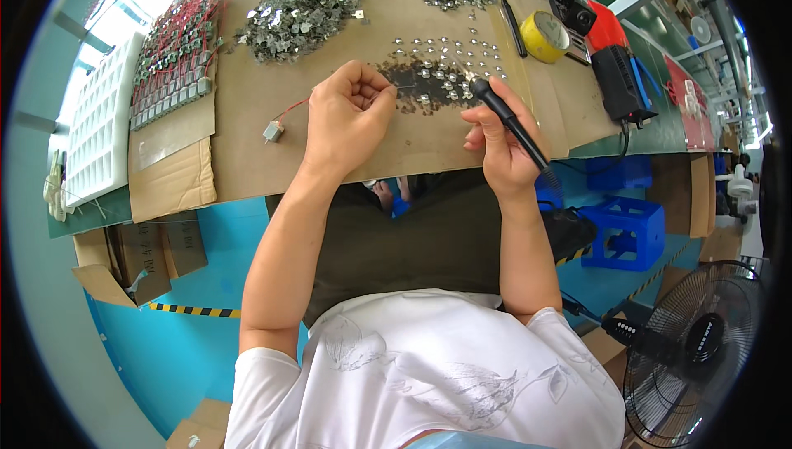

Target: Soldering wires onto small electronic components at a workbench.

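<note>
My left hand (351, 115) is closed in a pinch on a thin wire. Its red length (293, 107) trails out on the left to a small silver motor (273, 130) lying on the cardboard. From the fingertips the wire's other end points right, over a dark scorched patch (404, 101). In my right hand (513, 170) is a black soldering iron (518, 129), held like a pen. Its tip reaches up and left among small shiny metal pieces (466, 94) set out in loose rows; whether it touches one, I cannot tell.
Rows of small motors with red wires (177, 77) stand at left, beside a white compartment tray (103, 123). Heaps of metal pieces (305, 11) lie at the back. Yellow tape (544, 36), a black pen (512, 26) and a black box-shaped device (620, 82) are at right.
</note>
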`<state>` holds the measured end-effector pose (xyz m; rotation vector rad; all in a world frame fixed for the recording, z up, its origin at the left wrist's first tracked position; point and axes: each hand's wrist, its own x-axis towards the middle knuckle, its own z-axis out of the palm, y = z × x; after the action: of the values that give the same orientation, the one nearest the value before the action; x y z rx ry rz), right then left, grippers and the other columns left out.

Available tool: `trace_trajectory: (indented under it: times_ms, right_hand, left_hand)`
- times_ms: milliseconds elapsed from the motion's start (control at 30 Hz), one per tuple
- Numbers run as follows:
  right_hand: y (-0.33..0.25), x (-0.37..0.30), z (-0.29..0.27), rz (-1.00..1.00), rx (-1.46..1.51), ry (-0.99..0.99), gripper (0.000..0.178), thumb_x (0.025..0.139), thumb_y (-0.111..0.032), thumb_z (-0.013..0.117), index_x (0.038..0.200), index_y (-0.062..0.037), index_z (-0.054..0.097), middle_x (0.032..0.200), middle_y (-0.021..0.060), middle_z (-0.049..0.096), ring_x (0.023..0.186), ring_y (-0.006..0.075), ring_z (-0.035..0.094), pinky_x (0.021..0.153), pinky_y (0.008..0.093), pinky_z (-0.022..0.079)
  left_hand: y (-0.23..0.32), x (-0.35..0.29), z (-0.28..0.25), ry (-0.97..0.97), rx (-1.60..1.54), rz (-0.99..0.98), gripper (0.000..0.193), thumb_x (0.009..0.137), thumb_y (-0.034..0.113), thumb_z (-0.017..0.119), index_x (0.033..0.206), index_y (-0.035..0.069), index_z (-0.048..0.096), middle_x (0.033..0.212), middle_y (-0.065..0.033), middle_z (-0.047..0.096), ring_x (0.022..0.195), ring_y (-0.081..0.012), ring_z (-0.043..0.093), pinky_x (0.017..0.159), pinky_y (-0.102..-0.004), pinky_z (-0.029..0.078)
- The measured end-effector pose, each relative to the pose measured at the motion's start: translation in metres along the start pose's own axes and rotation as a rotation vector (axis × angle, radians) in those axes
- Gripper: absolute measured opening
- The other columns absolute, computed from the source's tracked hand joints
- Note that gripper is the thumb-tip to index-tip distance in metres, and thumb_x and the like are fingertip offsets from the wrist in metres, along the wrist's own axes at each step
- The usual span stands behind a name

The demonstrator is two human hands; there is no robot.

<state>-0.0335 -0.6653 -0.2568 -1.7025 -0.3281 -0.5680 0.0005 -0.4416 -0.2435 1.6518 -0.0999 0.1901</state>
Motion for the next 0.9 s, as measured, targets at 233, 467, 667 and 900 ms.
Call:
trace_trajectory:
  times_ms: [233, 467, 667, 900]
  right_hand:
    - [0.005, -0.007, -0.004, -0.003, 0.125, 0.055, 0.018, 0.1, -0.004, 0.073, 0.115, 0.0053, 0.072, 0.083, 0.008, 0.074, 0.06, 0.0084, 0.068, 0.053, 0.0207, 0.054]
    - [-0.001, -0.003, -0.003, -0.011, 0.016, 0.038, 0.008, 0.095, 0.0, 0.071, 0.102, 0.0046, 0.075, 0.076, 0.0057, 0.071, 0.059, 0.0086, 0.07, 0.051, 0.0193, 0.053]
    - [-0.003, -0.003, -0.002, -0.008, -0.009, 0.018, 0.008, 0.096, -0.003, 0.072, 0.102, 0.0026, 0.076, 0.074, 0.0044, 0.071, 0.059, 0.0077, 0.07, 0.051, 0.019, 0.05]
    - [-0.002, -0.001, -0.002, -0.019, -0.036, -0.001, 0.009, 0.097, -0.006, 0.074, 0.103, 0.0013, 0.076, 0.071, 0.0035, 0.071, 0.059, 0.0071, 0.07, 0.052, 0.0191, 0.05]
  left_hand:
    - [0.023, -0.003, 0.003, -0.046, 0.143, -0.215, 0.012, 0.089, 0.008, 0.075, 0.092, -0.003, 0.074, 0.075, -0.003, 0.072, 0.06, -0.0066, 0.062, 0.056, -0.0264, 0.052]
    - [0.021, -0.005, 0.006, -0.105, 0.208, -0.222, 0.014, 0.089, 0.01, 0.074, 0.092, -0.004, 0.073, 0.07, -0.0068, 0.072, 0.052, -0.0118, 0.064, 0.047, -0.0304, 0.05]
    - [0.024, -0.004, 0.006, -0.138, 0.211, -0.253, 0.015, 0.089, 0.009, 0.074, 0.09, -0.005, 0.072, 0.069, -0.0076, 0.072, 0.047, -0.0126, 0.063, 0.046, -0.0306, 0.049]
    - [0.029, -0.004, 0.006, -0.141, 0.226, -0.274, 0.015, 0.09, 0.009, 0.073, 0.091, -0.006, 0.072, 0.069, -0.0078, 0.072, 0.048, -0.0134, 0.064, 0.046, -0.0305, 0.05]
